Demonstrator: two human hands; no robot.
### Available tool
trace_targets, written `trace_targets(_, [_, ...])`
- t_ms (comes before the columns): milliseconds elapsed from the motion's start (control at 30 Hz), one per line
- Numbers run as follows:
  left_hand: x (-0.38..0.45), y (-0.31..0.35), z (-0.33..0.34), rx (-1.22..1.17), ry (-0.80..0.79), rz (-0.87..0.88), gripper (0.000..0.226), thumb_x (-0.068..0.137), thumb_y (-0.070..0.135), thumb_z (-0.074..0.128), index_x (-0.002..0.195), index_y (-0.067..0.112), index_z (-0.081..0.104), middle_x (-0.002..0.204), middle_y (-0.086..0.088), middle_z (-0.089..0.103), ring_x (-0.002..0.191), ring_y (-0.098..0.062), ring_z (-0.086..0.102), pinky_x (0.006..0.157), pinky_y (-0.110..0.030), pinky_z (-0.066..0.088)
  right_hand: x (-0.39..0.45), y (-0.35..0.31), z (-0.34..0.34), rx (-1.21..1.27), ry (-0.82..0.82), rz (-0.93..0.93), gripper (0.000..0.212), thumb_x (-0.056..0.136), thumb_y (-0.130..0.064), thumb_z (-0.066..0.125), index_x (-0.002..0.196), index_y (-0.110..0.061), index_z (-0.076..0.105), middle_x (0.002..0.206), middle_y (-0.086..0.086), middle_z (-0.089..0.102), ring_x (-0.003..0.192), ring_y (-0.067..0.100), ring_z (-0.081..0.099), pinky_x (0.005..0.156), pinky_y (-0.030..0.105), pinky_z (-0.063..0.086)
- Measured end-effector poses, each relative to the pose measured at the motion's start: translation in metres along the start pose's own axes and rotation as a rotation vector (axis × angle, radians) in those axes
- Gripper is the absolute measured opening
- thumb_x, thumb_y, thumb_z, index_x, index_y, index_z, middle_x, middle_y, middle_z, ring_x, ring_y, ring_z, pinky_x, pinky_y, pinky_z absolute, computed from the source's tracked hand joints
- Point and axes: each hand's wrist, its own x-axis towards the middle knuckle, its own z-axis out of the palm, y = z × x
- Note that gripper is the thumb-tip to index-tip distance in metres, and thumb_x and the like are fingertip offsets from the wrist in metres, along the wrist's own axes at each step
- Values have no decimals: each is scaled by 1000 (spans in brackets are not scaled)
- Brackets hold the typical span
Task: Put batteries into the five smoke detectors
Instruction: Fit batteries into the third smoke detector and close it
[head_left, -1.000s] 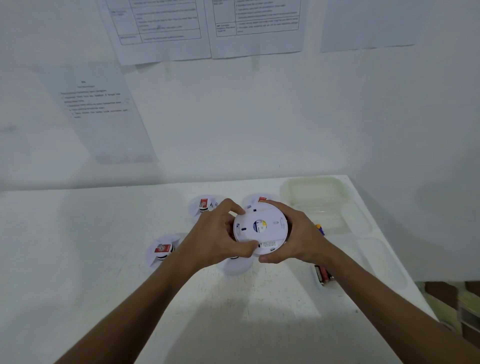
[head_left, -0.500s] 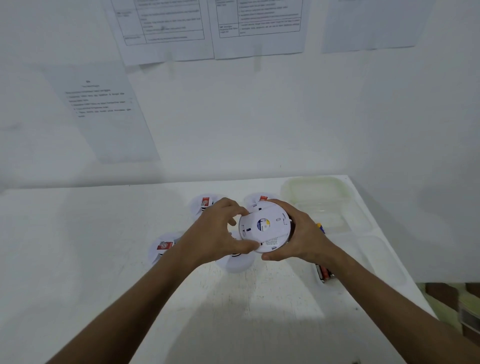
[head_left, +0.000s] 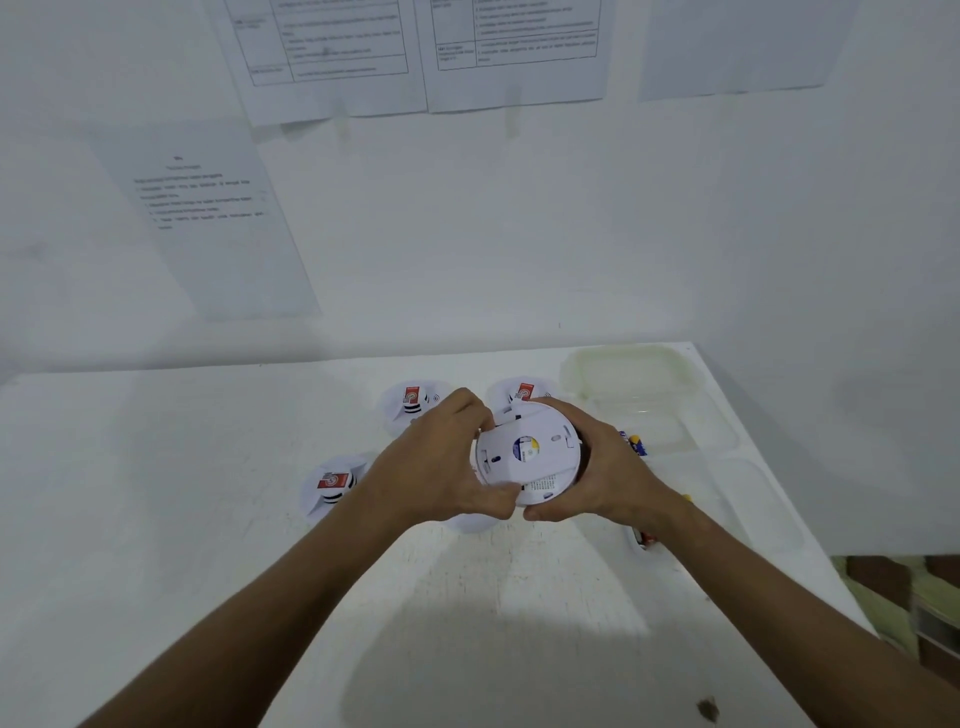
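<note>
Nearest the camera, two bare forearms reach out over the white table and meet above its middle, where both hands hold one round white plastic smoke detector lifted off the surface with its back plate turned toward the viewer. The left hand has its fingers curled over the far-left edge and its thumb pressed against the lower rim; the right hand wraps the right side, thumb underneath and fingers round the far edge. It looks like a light, stiff, hollow shell, smooth enough to slip, so opposing grips on the rim, as here, seem the sensible hold for twisting the back plate; thin clips or tabs inside would likely snap under force. Just right of the right wrist lie a few small cylindrical batteries, partly hidden. Beyond and left of the hands sit three more white detectors with red labels, and another white disc shows under the hands. Farther right stands a clear plastic container, and printed sheets hang on the wall behind.
</note>
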Motion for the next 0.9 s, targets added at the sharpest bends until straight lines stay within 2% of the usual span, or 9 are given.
trace_targets(133, [-4, 3, -3, 106, 14, 6, 74, 52, 76, 53, 104, 23, 52, 97, 12, 48, 84, -8, 51, 70, -26, 52, -1, -1, 2, -11, -12, 0, 100, 54, -4, 95, 139, -22, 46, 132, -6, 61, 121, 5, 57, 97, 17, 49])
trace_targets(200, [-6, 3, -2, 82, 7, -3, 74, 49, 76, 52, 102, 24, 51, 96, 12, 47, 83, -8, 51, 70, -27, 53, -3, -1, 2, -10, -19, 4, 100, 55, -2, 95, 141, -18, 46, 132, -3, 62, 121, 10, 58, 99, 22, 50])
trace_targets(300, [-6, -2, 0, -20, -11, 2, 60, 54, 63, 69, 96, 26, 47, 95, 10, 47, 85, -10, 50, 73, -31, 54, -5, -3, 2, -15, -34, 12, 101, 56, -4, 95, 143, -18, 45, 132, -3, 62, 123, 14, 57, 100, 29, 52])
trace_targets(433, [-6, -5, 1, -133, 2, -9, 57, 59, 46, 85, 99, 24, 51, 97, 10, 50, 89, -8, 51, 72, -26, 53, -6, -6, 2, -20, -5, 3, 100, 56, 0, 94, 141, -17, 47, 130, -5, 63, 121, 10, 59, 97, 23, 52])
trace_targets(533, [-7, -5, 2, -187, 16, -17, 52, 61, 41, 87, 94, 25, 51, 92, 10, 52, 84, -7, 53, 67, -20, 50, -7, -8, 2, -32, -3, 18, 100, 54, -4, 96, 141, -18, 48, 128, -5, 65, 119, 12, 60, 95, 27, 54])
trace_targets(667, [-11, 0, 1, -191, 15, 9, 38, 71, 32, 82, 88, 28, 49, 81, 13, 49, 74, -4, 50, 60, -10, 38, -9, -7, 0, -35, 15, 59, 101, 52, -9, 96, 141, -18, 49, 126, -7, 67, 115, 12, 63, 93, 31, 56])
trace_targets(733, [-12, 3, 0, -180, -21, 42, 37, 73, 33, 80, 94, 32, 50, 85, 16, 48, 79, -1, 51, 64, -10, 40, -11, -5, -1, -36, -3, 71, 99, 53, -6, 96, 140, -21, 50, 124, -7, 68, 113, 15, 64, 90, 32, 57])
trace_targets(833, [-11, 2, 1, -222, -47, 32, 38, 77, 37, 77, 103, 31, 50, 95, 11, 52, 88, -5, 53, 70, -19, 49, -14, -5, -2, -14, 0, 80, 98, 54, -2, 96, 139, -22, 51, 122, -8, 68, 113, 15, 65, 88, 31, 58])
trace_targets(900, [-10, -1, 3, -280, -32, 19, 41, 77, 37, 77, 108, 32, 50, 101, 12, 56, 92, -2, 55, 71, -21, 53, -15, -7, -1, -2, 1, 78, 99, 54, -3, 96, 140, -22, 49, 124, -8, 68, 115, 14, 64, 90, 30, 57])
